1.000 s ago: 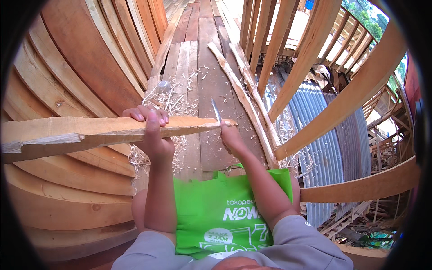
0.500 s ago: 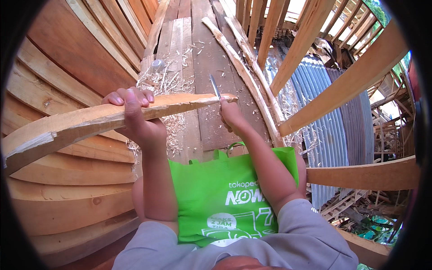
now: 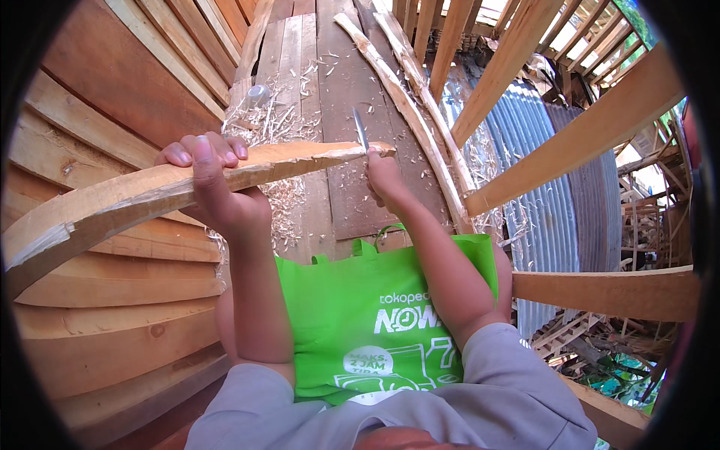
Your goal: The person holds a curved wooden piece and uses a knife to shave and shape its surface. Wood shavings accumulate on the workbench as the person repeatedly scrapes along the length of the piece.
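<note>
Wooden planks formed a narrow floor (image 3: 352, 202) between a board wall (image 3: 150, 330) on the left and slanting timber posts (image 3: 517, 67) on the right. Held above that floor was a long, pale piece of wood (image 3: 112, 199), its broad end reaching past the floor's left edge and its narrowed tip over the middle boards. The left hand (image 3: 231, 204) was wrapped around it, thumb on the near side and fingers bent over the far side. The right hand (image 3: 384, 178) was closed in a fist at the narrow end, around a knife (image 3: 360, 127) — the handle was hidden, but the blade crossed the wood just behind its tip and pointed away from the person. Below the arms, a bright green bag (image 3: 360, 300) with white print covered the lap. Curled shavings (image 3: 285, 214) lay thickest near the floor's left edge, with a clear cup (image 3: 258, 94) among them at the far side. Two peeled poles (image 3: 405, 109) ran along the floor's right edge; beyond it, lower down, lay corrugated metal sheets (image 3: 540, 172).
</note>
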`<act>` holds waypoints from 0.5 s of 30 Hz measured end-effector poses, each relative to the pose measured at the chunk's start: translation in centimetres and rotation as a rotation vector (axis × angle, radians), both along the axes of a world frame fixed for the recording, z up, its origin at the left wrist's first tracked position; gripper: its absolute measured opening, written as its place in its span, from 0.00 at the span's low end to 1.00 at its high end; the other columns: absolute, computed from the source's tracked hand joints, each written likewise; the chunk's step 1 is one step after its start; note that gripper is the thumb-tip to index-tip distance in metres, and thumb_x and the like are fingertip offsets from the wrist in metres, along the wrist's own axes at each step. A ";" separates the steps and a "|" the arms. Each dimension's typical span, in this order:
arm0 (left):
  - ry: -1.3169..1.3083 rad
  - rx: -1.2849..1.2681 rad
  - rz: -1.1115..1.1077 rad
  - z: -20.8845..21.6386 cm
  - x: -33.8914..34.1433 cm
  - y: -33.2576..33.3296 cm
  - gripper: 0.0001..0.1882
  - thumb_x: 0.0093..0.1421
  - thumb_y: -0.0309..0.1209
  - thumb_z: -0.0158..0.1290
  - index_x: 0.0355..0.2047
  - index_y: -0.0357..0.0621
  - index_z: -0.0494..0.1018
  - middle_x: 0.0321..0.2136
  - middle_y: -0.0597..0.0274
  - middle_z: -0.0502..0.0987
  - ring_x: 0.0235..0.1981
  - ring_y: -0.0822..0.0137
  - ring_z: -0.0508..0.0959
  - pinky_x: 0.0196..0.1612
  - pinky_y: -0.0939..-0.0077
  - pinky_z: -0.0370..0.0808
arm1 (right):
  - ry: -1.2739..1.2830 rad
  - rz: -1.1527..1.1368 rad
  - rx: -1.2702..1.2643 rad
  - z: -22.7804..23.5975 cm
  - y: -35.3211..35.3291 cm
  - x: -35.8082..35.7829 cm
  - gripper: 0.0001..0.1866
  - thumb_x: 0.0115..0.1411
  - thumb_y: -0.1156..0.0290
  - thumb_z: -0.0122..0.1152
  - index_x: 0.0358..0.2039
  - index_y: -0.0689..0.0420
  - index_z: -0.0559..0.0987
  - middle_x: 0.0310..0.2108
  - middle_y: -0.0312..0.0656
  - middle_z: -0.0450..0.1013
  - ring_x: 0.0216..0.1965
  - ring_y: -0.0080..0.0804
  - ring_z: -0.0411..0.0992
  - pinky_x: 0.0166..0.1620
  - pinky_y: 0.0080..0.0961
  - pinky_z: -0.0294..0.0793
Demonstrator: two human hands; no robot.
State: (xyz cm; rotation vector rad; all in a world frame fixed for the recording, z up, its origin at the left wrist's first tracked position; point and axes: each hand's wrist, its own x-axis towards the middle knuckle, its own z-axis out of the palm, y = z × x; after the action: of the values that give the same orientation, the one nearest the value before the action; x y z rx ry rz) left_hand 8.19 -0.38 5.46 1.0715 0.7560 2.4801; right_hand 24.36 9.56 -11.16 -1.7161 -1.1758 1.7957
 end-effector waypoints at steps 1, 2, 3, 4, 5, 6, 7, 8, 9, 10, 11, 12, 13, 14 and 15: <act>0.008 0.023 -0.020 0.0 -0.1 0.2 0.13 0.59 0.24 0.52 0.36 0.51 0.58 0.24 0.70 0.61 0.24 0.76 0.64 0.31 0.75 0.67 | 0.004 -0.035 -0.082 -1.2 1.1 0.8 0.27 0.72 0.50 0.33 0.27 0.59 0.69 0.16 0.35 0.61 0.15 0.28 0.59 0.19 0.33 0.58; 0.007 0.012 -0.022 0.1 -0.1 0.1 0.13 0.59 0.24 0.52 0.36 0.51 0.58 0.24 0.70 0.61 0.24 0.76 0.64 0.31 0.75 0.67 | 0.008 -0.066 -0.165 -1.6 1.7 1.1 0.27 0.72 0.50 0.33 0.28 0.60 0.69 0.16 0.35 0.61 0.15 0.29 0.60 0.19 0.34 0.60; 0.006 0.004 -0.020 0.0 -0.3 -0.1 0.13 0.60 0.24 0.52 0.36 0.51 0.58 0.24 0.70 0.61 0.24 0.76 0.64 0.31 0.75 0.67 | 0.017 -0.101 -0.176 -0.9 1.3 0.4 0.27 0.72 0.50 0.33 0.27 0.58 0.67 0.16 0.34 0.59 0.15 0.28 0.59 0.19 0.33 0.59; 0.002 0.005 -0.016 0.0 -0.5 -0.1 0.13 0.60 0.24 0.52 0.36 0.51 0.58 0.24 0.70 0.62 0.24 0.76 0.64 0.31 0.74 0.67 | 0.032 -0.078 -0.096 0.5 0.5 -0.6 0.26 0.72 0.48 0.33 0.26 0.55 0.65 0.16 0.33 0.58 0.14 0.26 0.55 0.18 0.31 0.55; 0.004 0.000 0.009 0.2 -0.6 0.1 0.12 0.60 0.25 0.53 0.35 0.53 0.59 0.22 0.72 0.60 0.23 0.77 0.63 0.32 0.74 0.66 | 0.042 -0.049 -0.024 2.0 -0.8 -1.7 0.25 0.71 0.47 0.34 0.24 0.52 0.63 0.16 0.31 0.56 0.14 0.23 0.51 0.17 0.29 0.50; 0.003 -0.017 0.027 0.5 -0.1 0.1 0.12 0.60 0.26 0.53 0.34 0.55 0.60 0.21 0.73 0.59 0.23 0.78 0.62 0.32 0.74 0.65 | 0.049 -0.027 0.035 2.5 -1.9 -1.9 0.25 0.70 0.45 0.34 0.23 0.49 0.61 0.16 0.30 0.55 0.13 0.21 0.48 0.16 0.26 0.45; 0.003 -0.035 0.046 0.6 0.3 0.1 0.11 0.61 0.27 0.53 0.32 0.57 0.60 0.19 0.75 0.58 0.22 0.79 0.61 0.32 0.74 0.64 | 0.147 0.033 0.000 2.4 -1.4 -0.6 0.24 0.71 0.47 0.35 0.23 0.51 0.61 0.17 0.31 0.57 0.13 0.21 0.48 0.16 0.27 0.46; -0.007 -0.043 0.044 0.4 0.4 -0.1 0.11 0.61 0.27 0.53 0.32 0.57 0.60 0.19 0.75 0.58 0.22 0.79 0.61 0.32 0.74 0.64 | 0.122 0.007 -0.085 0.9 -0.6 0.4 0.24 0.71 0.47 0.35 0.24 0.51 0.62 0.17 0.31 0.56 0.13 0.21 0.48 0.16 0.26 0.46; -0.010 -0.035 0.035 0.6 0.5 0.1 0.12 0.61 0.27 0.53 0.32 0.57 0.60 0.19 0.75 0.58 0.22 0.79 0.61 0.32 0.75 0.64 | 0.104 -0.025 -0.153 0.9 0.3 0.9 0.24 0.71 0.48 0.35 0.24 0.50 0.62 0.17 0.31 0.56 0.13 0.21 0.48 0.16 0.26 0.46; -0.014 -0.027 0.024 0.8 0.6 0.3 0.12 0.61 0.27 0.53 0.32 0.57 0.60 0.19 0.75 0.58 0.22 0.79 0.61 0.32 0.75 0.64 | 0.087 -0.058 -0.221 0.8 0.8 1.3 0.23 0.71 0.48 0.36 0.24 0.50 0.62 0.16 0.30 0.56 0.13 0.20 0.48 0.16 0.25 0.45; -0.008 -0.032 0.019 0.9 0.7 0.2 0.12 0.61 0.27 0.53 0.32 0.57 0.60 0.19 0.75 0.58 0.22 0.79 0.61 0.33 0.75 0.64 | 0.019 -0.082 -0.071 0.1 -0.1 0.6 0.23 0.71 0.48 0.35 0.23 0.49 0.61 0.15 0.29 0.54 0.12 0.19 0.46 0.16 0.24 0.43; -0.004 -0.025 0.029 0.8 0.4 0.4 0.12 0.61 0.27 0.53 0.32 0.57 0.60 0.19 0.75 0.58 0.22 0.79 0.61 0.33 0.75 0.64 | 0.122 -0.023 -0.030 2.4 -1.2 -0.5 0.23 0.71 0.48 0.35 0.22 0.48 0.61 0.15 0.29 0.53 0.12 0.19 0.46 0.16 0.23 0.43; -0.002 -0.030 0.046 0.7 0.1 0.2 0.12 0.61 0.27 0.53 0.32 0.57 0.60 0.19 0.75 0.58 0.22 0.79 0.61 0.33 0.75 0.64 | 0.221 0.044 -0.001 4.4 -2.5 -1.3 0.23 0.71 0.48 0.35 0.22 0.48 0.60 0.15 0.28 0.53 0.12 0.19 0.45 0.16 0.23 0.43; -0.005 -0.043 0.054 0.4 0.2 0.0 0.12 0.61 0.27 0.53 0.32 0.57 0.60 0.19 0.75 0.58 0.22 0.79 0.61 0.33 0.75 0.64 | 0.316 0.100 0.019 5.1 -3.3 -1.3 0.23 0.71 0.48 0.35 0.22 0.48 0.60 0.15 0.28 0.52 0.12 0.19 0.45 0.16 0.23 0.42; 0.021 0.019 0.010 -0.2 -0.5 0.0 0.14 0.58 0.23 0.53 0.37 0.50 0.58 0.24 0.69 0.63 0.24 0.76 0.65 0.32 0.74 0.68 | 0.399 0.136 -0.005 4.2 -2.7 -0.6 0.23 0.71 0.50 0.34 0.21 0.48 0.60 0.15 0.29 0.53 0.12 0.19 0.44 0.16 0.25 0.43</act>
State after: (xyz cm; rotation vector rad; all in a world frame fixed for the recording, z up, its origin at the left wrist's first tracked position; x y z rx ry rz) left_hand 7.67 -0.38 5.30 1.1054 0.7467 2.4925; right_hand 23.80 6.83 -6.91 -1.2222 -1.1329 2.0972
